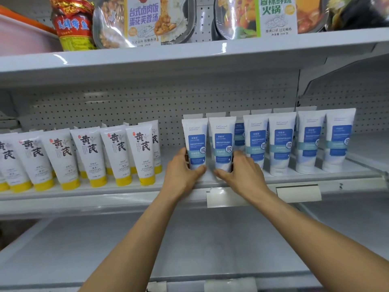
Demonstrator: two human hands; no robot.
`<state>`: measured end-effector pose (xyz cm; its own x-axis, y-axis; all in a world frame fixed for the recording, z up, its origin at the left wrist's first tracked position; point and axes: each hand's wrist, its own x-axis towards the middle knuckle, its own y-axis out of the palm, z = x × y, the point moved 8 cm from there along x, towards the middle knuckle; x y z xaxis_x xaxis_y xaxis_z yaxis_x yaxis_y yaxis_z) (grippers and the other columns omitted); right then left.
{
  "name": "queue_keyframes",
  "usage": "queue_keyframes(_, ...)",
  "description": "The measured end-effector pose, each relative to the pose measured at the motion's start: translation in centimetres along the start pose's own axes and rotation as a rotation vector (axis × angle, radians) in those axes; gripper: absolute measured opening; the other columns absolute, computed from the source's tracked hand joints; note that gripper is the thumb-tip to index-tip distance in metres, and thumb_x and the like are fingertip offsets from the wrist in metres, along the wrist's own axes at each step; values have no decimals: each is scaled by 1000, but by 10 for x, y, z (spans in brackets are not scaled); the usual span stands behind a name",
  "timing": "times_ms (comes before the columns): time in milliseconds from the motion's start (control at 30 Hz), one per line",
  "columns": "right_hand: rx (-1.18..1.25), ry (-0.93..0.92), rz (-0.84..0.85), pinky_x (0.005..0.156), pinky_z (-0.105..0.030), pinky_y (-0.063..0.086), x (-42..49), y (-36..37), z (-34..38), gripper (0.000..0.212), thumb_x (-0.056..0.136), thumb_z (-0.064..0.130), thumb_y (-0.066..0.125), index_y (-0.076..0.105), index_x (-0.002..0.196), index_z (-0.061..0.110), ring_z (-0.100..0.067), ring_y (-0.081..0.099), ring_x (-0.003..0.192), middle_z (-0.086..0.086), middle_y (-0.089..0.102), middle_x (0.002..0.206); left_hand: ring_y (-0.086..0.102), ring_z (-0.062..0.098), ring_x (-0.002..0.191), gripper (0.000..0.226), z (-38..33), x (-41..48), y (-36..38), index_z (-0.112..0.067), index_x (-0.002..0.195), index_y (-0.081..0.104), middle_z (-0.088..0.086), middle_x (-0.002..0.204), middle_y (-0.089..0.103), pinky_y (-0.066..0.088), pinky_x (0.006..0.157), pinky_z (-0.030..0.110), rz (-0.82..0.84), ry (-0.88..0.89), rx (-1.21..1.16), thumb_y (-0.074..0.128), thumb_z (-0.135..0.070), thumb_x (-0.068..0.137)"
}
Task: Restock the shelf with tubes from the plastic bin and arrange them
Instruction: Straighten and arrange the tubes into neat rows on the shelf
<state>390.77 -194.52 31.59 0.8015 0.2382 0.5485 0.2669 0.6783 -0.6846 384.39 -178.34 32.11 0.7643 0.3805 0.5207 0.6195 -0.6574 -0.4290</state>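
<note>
**Both grips on two blue-label tubes at the front of the middle shelf**

A white shelf unit with a pegboard back fills the view. The middle shelf runs from nine o'clock to three o'clock. The upper shelf crosses toward twelve o'clock and the lower shelf lies toward six o'clock.

On the middle shelf, the yellow-capped tubes stand cap-down in a row toward nine o'clock, with more behind them. The blue-label tubes stand cap-down from the centre toward three o'clock, in a front row and a back row. A bare stretch of shelf separates the two kinds.

On the upper shelf, two wrapped meal trays sit at twelve and one o'clock. A red-wrapped jar stands at eleven o'clock, with a pink container at ten o'clock of it.

Two bare forearms reach up from six o'clock. The left grip holds the leftmost blue tube, thumb across its lower front and fingers round its nine o'clock side. The right grip holds the second blue tube just beside it, thumb across the bottom front and fingers round its three o'clock side. Both tubes stand upright at the shelf's front edge, close together but not plainly touching.

Two blank tag holders hang from the shelf's front lip, at five o'clock of the grips.
</note>
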Motion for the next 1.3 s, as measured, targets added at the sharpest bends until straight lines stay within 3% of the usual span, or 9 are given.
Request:
queue_keyframes(167, 52, -15, 30, 81, -39, 53, -3, 0, 0, 50, 80, 47, 68, 49, 113, 14, -27, 63, 97, -5, 64, 105, 62, 6, 92, 58, -3, -3, -2, -17, 128, 48, -6, 109, 63, 47, 76, 16, -5, -7, 4, 78, -25, 79)
queue_keyframes(267, 117, -64, 17, 85, -38, 50, -12, -5, -1, 46, 85, 39, 64, 47, 120, 15, -23, 60, 105, -4, 61, 115, 53, 10, 109, 69, -12, -14, -14, -14, 137, 37, -1, 127, 51, 46, 93, 25, -183, 54, 51, 75, -30, 81)
queue_keyframes(333, 172, -127, -35, 91, -39, 48, -24, -16, -4, 44, 88, 32, 62, 46, 126, 16, -19, 55, 110, -1, 57, 122, 49, 9, 109, 60, -28, -30, -22, -13, 131, 42, -1, 122, 49, 43, 93, 23, -347, 174, 115, 74, -27, 82)
queue_keyframes(400, 135, -207, -156, 88, -38, 47, -33, -34, -11, 33, 89, 27, 62, 54, 119, 18, -18, 56, 103, 2, 59, 113, 51, 7, 100, 47, -46, -45, -18, -16, 123, 48, -5, 113, 51, 45, 81, 20, -392, 282, 110, 72, -23, 83)
queue_keyframes(533, 132, -178, -284, 76, -38, 48, -38, -68, -45, 12, 86, 20, 64, 61, 98, 21, -14, 56, 82, 12, 55, 87, 54, 5, 91, 26, -78, -67, 22, -20, 109, 58, -8, 105, 59, 48, 74, 23, -262, 429, 155, 69, -21, 85)
queue_keyframes(767, 209, -94, -296, 79, -30, 44, -32, -101, -93, 31, 86, 12, 62, 50, 114, 16, -19, 55, 96, 1, 54, 107, 47, 8, 116, 50, -92, -78, 94, -20, 131, 45, -7, 130, 45, 38, 89, 14, -44, 363, 231, 65, -27, 86)
queue_keyframes(967, 169, -105, -219, 78, -29, 45, -23, -116, -96, 38, 90, 23, 61, 44, 124, 19, -14, 56, 98, 2, 56, 121, 39, 14, 131, 68, -104, -67, 106, -15, 145, 28, 0, 145, 36, 26, 98, 15, -104, 228, 209, 65, -24, 88)
queue_keyframes(1167, 61, -427, -283, 88, -39, 45, 6, -170, -59, 32, 87, 21, 63, 54, 118, 16, -17, 52, 102, 1, 56, 112, 51, 18, 115, 51, -164, -42, 64, -19, 133, 45, 0, 128, 52, 43, 96, 35, -308, 468, 426, 65, -28, 87)
queue_keyframes(1300, -124, -467, 24, 104, -37, 34, 54, -186, -34, 44, 86, 38, 65, 52, 127, 25, -15, 47, 120, 7, 55, 126, 52, 14, 121, 55, -189, 23, 51, -23, 136, 47, -8, 130, 59, 25, 115, 42, 5, 354, 605, 63, -44, 87)
